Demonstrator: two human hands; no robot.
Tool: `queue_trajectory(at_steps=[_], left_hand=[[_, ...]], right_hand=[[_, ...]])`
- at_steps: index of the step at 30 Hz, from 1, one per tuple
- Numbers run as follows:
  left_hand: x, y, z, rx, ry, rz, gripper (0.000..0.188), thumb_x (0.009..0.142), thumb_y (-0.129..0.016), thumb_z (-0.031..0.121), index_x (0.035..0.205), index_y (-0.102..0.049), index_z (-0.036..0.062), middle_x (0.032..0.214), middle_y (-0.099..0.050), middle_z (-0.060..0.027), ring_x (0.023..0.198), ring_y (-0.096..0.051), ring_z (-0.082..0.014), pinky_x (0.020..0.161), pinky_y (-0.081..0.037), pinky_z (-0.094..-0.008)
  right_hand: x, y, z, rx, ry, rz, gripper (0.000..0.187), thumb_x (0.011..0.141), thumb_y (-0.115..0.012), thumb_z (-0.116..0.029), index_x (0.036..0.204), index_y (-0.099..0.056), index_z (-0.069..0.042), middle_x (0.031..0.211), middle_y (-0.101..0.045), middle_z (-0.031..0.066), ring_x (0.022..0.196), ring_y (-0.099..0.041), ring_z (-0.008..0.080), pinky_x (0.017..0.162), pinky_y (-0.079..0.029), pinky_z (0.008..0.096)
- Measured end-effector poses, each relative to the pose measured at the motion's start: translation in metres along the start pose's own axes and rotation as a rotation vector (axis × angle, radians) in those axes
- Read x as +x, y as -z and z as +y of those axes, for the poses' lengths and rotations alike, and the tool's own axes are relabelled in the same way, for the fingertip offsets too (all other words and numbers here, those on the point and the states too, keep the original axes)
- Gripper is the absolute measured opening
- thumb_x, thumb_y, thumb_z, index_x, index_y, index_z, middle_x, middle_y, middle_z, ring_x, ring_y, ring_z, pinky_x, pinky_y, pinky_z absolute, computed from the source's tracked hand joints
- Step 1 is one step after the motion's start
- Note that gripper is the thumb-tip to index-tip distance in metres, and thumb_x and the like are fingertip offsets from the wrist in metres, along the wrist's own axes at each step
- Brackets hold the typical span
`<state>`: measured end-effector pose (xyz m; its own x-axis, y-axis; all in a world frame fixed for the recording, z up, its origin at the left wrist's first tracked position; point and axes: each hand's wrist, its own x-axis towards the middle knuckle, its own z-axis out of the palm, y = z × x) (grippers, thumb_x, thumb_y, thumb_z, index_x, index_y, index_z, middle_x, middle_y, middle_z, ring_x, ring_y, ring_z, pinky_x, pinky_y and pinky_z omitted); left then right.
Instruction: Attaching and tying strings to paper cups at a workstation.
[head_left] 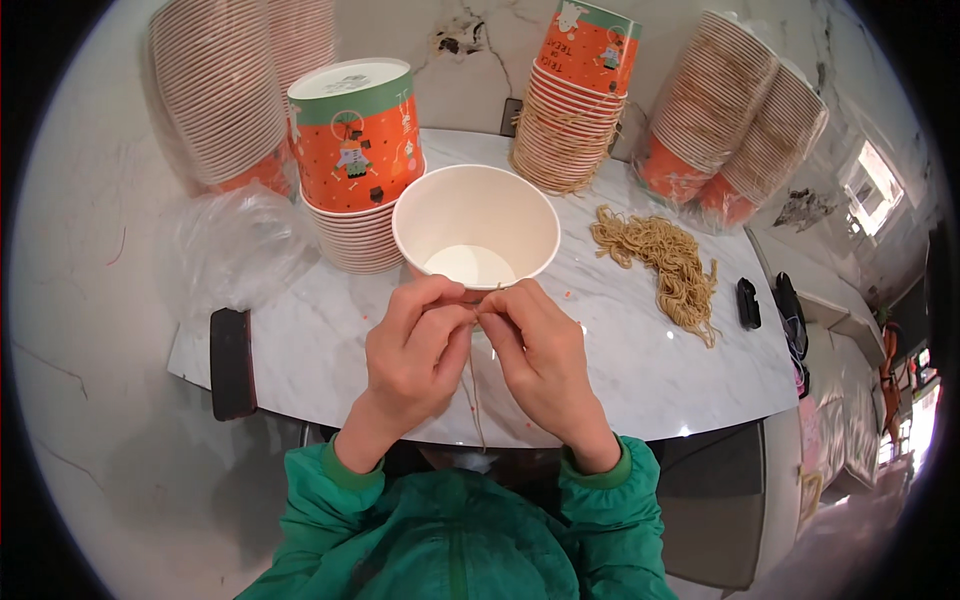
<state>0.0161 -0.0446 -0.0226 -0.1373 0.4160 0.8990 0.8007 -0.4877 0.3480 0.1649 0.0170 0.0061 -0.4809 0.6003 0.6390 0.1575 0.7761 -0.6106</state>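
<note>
In front of me stands a large paper tub, white inside, its mouth tipped toward me. At its near rim my left hand and my right hand meet, thumbs and fingertips pinched together. Between them they hold a thin tan string, whose loose ends hang down over the table's front edge. My fingers hide most of the tub's near outer wall and the spot where the string meets it, so I cannot tell whether the string passes through the wall.
Upside-down orange and green tubs are stacked behind left. A stack with strings stands behind right, beside bagged tubs. A pile of tan string and a small black object lie right; crumpled plastic and a dark case left.
</note>
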Motion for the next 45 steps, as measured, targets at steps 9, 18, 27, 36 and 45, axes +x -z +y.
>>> queue_trajectory(at_steps=[9,18,27,36,45], left_hand=[[0.020,0.008,-0.012,-0.074,-0.233,-0.170,0.027,0.071,-0.075,-0.011,0.093,-0.063,0.0009,0.098,-0.068,-0.0098,0.081,-0.069,-0.0289,0.064,-0.056,-0.0368],[-0.009,0.002,0.011,-0.449,0.461,-0.175,0.022,0.087,-0.064,-0.012,0.105,-0.061,0.0018,0.100,-0.064,-0.0034,0.084,-0.060,-0.0091,0.072,-0.050,-0.0249],[-0.015,-0.002,0.027,-0.795,0.781,-0.109,0.022,0.094,-0.068,-0.006,0.115,-0.063,0.0013,0.102,-0.065,-0.0004,0.090,-0.062,-0.0059,0.076,-0.050,-0.0203],[-0.015,-0.001,0.033,-0.727,0.861,-0.121,0.024,0.098,-0.066,-0.002,0.122,-0.065,0.0004,0.105,-0.070,-0.0023,0.089,-0.066,-0.0066,0.075,-0.052,-0.0213],[-0.012,0.001,0.032,-0.459,0.548,-0.247,0.025,0.093,-0.065,-0.006,0.117,-0.067,-0.0012,0.101,-0.070,-0.0037,0.085,-0.063,-0.0084,0.074,-0.052,-0.0241]], right_hand=[[0.006,0.013,0.005,-0.022,0.027,-0.081,0.007,0.091,-0.067,-0.003,0.098,-0.065,-0.005,0.091,-0.065,0.0114,0.082,-0.066,0.0342,0.068,-0.052,0.0423],[-0.017,0.002,-0.006,0.111,-0.123,0.043,0.011,0.091,-0.069,0.002,0.102,-0.068,-0.003,0.094,-0.066,0.0104,0.080,-0.067,0.0262,0.063,-0.053,0.0356],[-0.046,-0.017,0.002,0.057,0.062,0.289,0.021,0.086,-0.068,0.013,0.106,-0.068,0.005,0.100,-0.068,0.0165,0.084,-0.069,0.0270,0.070,-0.057,0.0325],[-0.049,-0.014,0.002,0.141,0.009,0.280,0.021,0.087,-0.071,0.011,0.107,-0.070,0.005,0.102,-0.069,0.0158,0.083,-0.068,0.0251,0.071,-0.056,0.0328],[-0.054,-0.009,0.013,0.345,-0.117,0.252,0.011,0.093,-0.069,0.006,0.104,-0.069,0.005,0.098,-0.071,0.0107,0.084,-0.069,0.0169,0.076,-0.056,0.0287]])
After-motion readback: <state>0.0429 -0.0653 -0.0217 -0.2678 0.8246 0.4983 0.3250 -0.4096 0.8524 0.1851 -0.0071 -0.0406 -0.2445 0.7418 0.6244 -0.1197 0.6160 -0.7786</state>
